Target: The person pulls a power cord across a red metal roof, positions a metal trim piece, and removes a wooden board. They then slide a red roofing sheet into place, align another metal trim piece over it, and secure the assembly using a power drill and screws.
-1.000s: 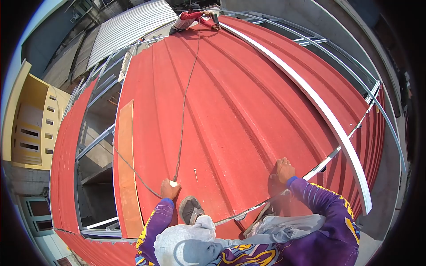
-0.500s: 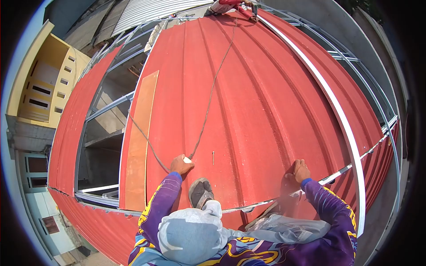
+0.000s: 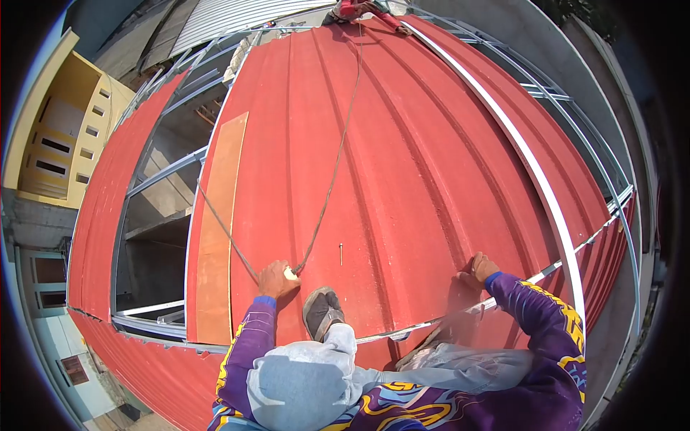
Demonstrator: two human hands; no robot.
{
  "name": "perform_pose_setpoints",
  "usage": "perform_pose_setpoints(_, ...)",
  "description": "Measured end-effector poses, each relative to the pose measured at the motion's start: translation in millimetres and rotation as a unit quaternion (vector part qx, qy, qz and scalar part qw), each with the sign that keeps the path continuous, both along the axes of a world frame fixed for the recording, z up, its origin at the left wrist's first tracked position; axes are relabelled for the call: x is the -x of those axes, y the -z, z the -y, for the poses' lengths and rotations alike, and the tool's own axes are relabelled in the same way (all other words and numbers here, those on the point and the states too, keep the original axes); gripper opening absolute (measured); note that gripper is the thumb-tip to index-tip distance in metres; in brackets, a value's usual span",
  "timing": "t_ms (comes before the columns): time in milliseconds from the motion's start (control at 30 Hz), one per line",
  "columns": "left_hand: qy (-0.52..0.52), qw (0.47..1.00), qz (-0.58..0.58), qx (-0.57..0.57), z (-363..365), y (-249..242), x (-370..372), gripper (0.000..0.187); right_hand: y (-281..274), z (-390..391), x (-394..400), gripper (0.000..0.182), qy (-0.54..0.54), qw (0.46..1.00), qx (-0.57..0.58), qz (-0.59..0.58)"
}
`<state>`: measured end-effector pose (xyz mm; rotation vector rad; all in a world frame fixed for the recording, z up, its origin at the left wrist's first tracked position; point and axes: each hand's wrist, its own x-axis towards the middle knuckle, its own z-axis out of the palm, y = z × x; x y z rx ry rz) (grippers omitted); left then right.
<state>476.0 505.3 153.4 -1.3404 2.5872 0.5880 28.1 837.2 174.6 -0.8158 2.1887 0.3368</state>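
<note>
My left hand is closed around a small white cord connector, low over the red roofing sheet. From it a dark cord runs up the sheet, and a second length of cord goes off to the left edge. My right hand leans on the sheet near its lower edge, holding nothing, fingers partly stretched out. Between the hands lies a long thin screw. My shoe is planted beside my left hand.
A plywood strip lies along the sheet's left side, next to an open gap with metal framing. On the right is a long white metal bar. A co-worker in red sleeves crouches at the far end.
My view has shifted slightly. My left hand has turned over a little with the connector still in it. The fingers of my right hand have reached out leftward on the sheet.
</note>
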Motion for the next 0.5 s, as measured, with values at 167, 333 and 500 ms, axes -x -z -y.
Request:
perform_pose_setpoints(167, -0.218, 0.97, 0.011, -0.108, -40.4, 15.8, 7.0, 0.068, -1.2, 15.1, -9.7, 0.08, 0.073, 0.996, 0.022, -0.039)
perform_pose_setpoints(333, -0.305, 0.946, 0.019, -0.11, -42.5, 23.0, 16.5, 0.072, 11.2, 10.5, -16.7, 0.077, 0.057, 0.992, 0.041, -0.107)
perform_pose_setpoints(500, -0.312, 0.947, -0.023, -0.072, -50.4, 25.1, 22.3, 0.065, 6.9, 16.9, -21.6, 0.068, 0.063, 0.984, 0.069, -0.151)
